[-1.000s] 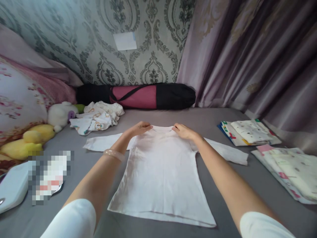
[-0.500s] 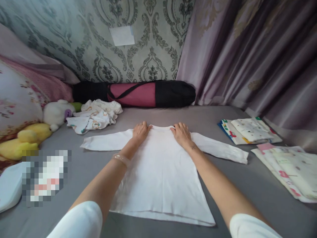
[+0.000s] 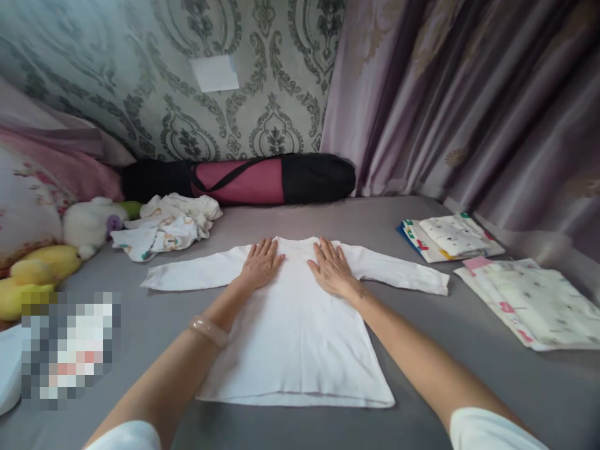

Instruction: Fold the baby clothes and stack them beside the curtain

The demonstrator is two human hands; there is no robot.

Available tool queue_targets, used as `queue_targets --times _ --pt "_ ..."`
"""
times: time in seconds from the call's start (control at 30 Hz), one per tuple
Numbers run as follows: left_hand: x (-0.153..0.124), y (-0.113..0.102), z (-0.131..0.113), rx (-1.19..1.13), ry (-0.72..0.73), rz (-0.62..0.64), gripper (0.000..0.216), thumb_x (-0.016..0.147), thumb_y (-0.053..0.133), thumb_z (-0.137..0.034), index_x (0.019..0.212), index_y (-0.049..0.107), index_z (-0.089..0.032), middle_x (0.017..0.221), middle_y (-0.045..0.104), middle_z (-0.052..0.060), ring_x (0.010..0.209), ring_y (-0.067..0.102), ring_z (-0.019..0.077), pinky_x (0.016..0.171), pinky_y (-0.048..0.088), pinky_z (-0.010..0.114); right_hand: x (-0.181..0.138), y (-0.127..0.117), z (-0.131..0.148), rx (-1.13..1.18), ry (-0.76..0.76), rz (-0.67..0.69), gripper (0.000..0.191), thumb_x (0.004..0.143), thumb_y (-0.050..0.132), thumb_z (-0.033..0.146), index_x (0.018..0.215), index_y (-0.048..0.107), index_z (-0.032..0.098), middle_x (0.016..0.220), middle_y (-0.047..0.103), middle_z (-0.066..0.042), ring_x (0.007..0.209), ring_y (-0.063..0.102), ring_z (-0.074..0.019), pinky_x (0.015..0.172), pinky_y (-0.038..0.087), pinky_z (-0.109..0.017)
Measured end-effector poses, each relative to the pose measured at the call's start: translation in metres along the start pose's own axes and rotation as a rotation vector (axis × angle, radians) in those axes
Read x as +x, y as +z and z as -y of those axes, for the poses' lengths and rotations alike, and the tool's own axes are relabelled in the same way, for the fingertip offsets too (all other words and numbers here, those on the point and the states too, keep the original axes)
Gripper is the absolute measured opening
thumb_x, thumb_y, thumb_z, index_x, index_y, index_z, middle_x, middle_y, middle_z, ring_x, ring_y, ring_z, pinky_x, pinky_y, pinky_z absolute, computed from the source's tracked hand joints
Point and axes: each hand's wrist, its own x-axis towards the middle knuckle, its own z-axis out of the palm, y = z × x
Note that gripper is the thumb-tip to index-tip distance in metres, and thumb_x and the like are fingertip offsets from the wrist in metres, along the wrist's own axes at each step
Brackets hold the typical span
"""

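A white long-sleeved shirt (image 3: 290,331) lies flat on the grey bed sheet (image 3: 412,350), sleeves spread to both sides, collar toward the wall. My left hand (image 3: 260,265) rests palm down on the shirt's upper chest, left of the collar, fingers stretched out. My right hand (image 3: 330,269) lies flat on the chest just right of the collar, fingers spread. A pale bangle sits on my left wrist. Neither hand holds anything.
A crumpled printed garment (image 3: 164,225) lies at the back left beside plush toys (image 3: 56,250). Folded printed clothes (image 3: 450,236) and another folded stack (image 3: 534,303) lie at the right. A black and pink rolled mat bag (image 3: 244,180) lines the wall. Curtains hang at the right.
Both hands have slid down from the collar edge onto the chest and flattened out, fingers now spread. The sleeves lie straighter, and the view has shifted slightly.
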Motion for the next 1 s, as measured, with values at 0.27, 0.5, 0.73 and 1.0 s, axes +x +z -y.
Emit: queue_targets --times 0.27,0.5,0.73,1.0 --pt "-0.018 -0.018 -0.012 0.075 -0.005 0.025 0.067 0.099 0.019 -0.050 0.148 0.031 -0.005 0.155 0.027 0.020 0.144 0.023 0.0314 0.115 0.020 0.049 -0.021 -0.021 0.009 0.064 -0.022 0.040 0.064 0.099 0.028 0.044 0.152 0.023 0.008 0.160 0.007 -0.017 0.148 0.005 -0.0274 0.118 0.006 -0.050" --pt "-0.144 -0.034 -0.042 -0.055 0.437 0.104 0.062 0.098 0.024 -0.054 0.152 0.024 -0.023 0.159 0.021 0.010 0.147 0.018 0.0242 0.116 0.024 0.044 -0.146 -0.036 0.033 0.177 -0.261 0.165 0.061 0.099 0.033 0.046 0.152 0.026 0.016 0.160 0.012 -0.014 0.147 0.008 -0.0267 0.119 0.012 -0.050" --pt "-0.174 -0.011 -0.049 -0.045 0.434 -0.017 0.059 0.099 0.030 -0.048 0.152 0.023 -0.023 0.158 0.026 0.010 0.145 0.023 0.0258 0.115 0.025 0.048 -0.182 -0.049 0.034 0.287 -0.245 0.225 0.057 0.099 0.037 0.041 0.150 0.033 0.015 0.159 0.016 -0.015 0.147 0.008 -0.0268 0.119 0.009 -0.051" --pt "-0.130 -0.043 -0.046 -0.189 0.480 -0.008 0.038 0.099 0.034 -0.042 0.120 0.060 -0.025 0.120 0.064 0.009 0.109 0.061 0.0248 0.094 0.047 0.044 -0.165 -0.088 -0.062 0.634 -0.025 0.140 0.040 0.096 0.040 0.041 0.109 0.071 0.019 0.110 0.072 -0.005 0.103 0.065 -0.0190 0.087 0.049 -0.027"
